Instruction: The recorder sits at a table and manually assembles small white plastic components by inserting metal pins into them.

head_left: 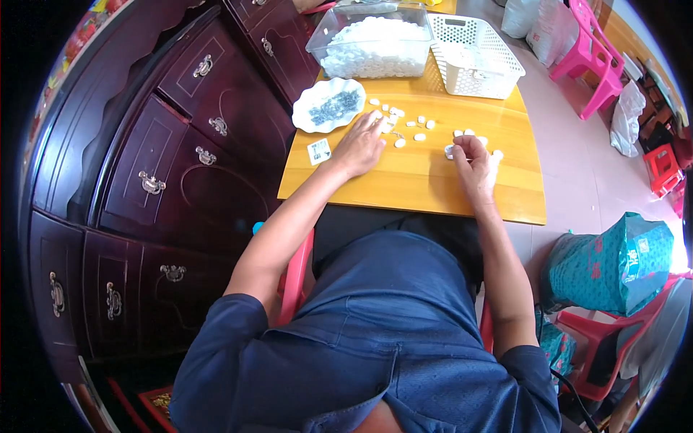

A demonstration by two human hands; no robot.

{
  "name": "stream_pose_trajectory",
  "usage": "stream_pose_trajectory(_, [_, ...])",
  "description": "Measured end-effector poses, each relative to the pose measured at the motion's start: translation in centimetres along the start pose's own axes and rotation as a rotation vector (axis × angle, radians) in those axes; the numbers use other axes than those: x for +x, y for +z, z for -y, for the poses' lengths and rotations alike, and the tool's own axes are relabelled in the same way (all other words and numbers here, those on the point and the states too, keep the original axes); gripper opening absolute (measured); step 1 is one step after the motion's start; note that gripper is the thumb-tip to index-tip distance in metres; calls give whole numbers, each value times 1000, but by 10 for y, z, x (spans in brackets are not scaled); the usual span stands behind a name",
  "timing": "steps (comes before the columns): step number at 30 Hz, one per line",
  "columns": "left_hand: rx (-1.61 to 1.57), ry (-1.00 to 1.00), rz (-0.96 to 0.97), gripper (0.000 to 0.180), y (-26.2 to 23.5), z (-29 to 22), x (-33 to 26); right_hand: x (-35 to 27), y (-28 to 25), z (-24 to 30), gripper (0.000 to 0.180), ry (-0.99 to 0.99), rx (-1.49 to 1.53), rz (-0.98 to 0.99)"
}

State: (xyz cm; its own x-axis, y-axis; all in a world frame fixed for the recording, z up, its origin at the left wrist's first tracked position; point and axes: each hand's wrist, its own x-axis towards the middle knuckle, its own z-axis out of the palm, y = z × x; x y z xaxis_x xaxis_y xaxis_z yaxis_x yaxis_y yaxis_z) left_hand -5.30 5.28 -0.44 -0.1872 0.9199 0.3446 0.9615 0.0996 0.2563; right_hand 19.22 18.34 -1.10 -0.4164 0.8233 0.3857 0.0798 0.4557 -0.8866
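The person's blue short-sleeved shirt [390, 339] is filling the lower middle of the view, and both bare forearms are reaching up from it over the near edge of the small yellow wooden table [419, 184]. The left hand [359, 146] is lying palm down with fingers spread loosely, its fingertips touching the scattered small white oval plastic pieces [408, 126] near the table's middle, grasping nothing. The right hand [473, 162] is pinching one small white piece [450, 151] between thumb and fingers, just right of the middle. A white scalloped dish of small dark metal bits [329, 105] is sitting at the table's far left corner, overhanging the edge, with a small printed card [318, 151] near the left edge. A clear plastic tub of white pieces [372, 43] and an empty white perforated basket [476, 54] are crowding the far edge. The near strip of the table is lying bare, while a dark red wooden cabinet [166, 159] is standing close along the left side.
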Motion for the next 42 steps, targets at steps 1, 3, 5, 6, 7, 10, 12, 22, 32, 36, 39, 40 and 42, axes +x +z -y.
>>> stream_pose_trajectory(1, [26, 2, 27, 53, 3, 3, 4, 0, 0, 1, 15, 0, 3, 10])
stream_pose_trajectory(3, [56, -2, 22, 53, 7, 6, 12, 0, 0, 1, 15, 1, 5, 18])
stream_pose_trajectory(5, [86, -10, 17, 54, 10, 8, 12, 0, 1, -1, 15, -3, 50, 41])
stream_pose_trajectory(6, [60, -8, 29, 55, 9, 8, 13, 1, 1, -2, 15, -2, 50, 39])
stream_pose_trajectory(7, [35, -7, 41, 56, 7, 7, 12, 1, 1, -2, 15, 5, 50, 32])
stream_pose_trajectory(10, [37, -44, 68, 61, 3, 2, -2, 1, 1, -6, 15, 16, 51, 24])
stream_pose_trajectory(12, [44, -55, 67, 63, -1, -1, -14, 1, 0, -8, 15, 18, 54, 23])
stream_pose_trajectory(22, [-17, 34, 69, 63, -14, -34, -63, -3, -5, 11, 13, -103, -240, 81])
stream_pose_trajectory(32, [-205, -34, -180, 35, -25, -14, -66, -2, -9, 13, 9, -265, -477, 90])
stream_pose_trajectory(36, [-187, -38, -198, 22, -26, -18, -63, -2, -8, 12, 9, -260, -525, 100])
stream_pose_trajectory(39, [-181, -10, -220, 19, -28, -25, -48, -1, -9, 11, 10, -270, -574, 87])
stream_pose_trajectory(40, [-181, 14, -218, 19, -28, -27, -40, -1, -10, 11, 10, -276, -590, 77])
stream_pose_trajectory(42, [-183, 28, -228, 17, -24, -29, -25, 0, -11, 11, 10, -281, -606, 66])
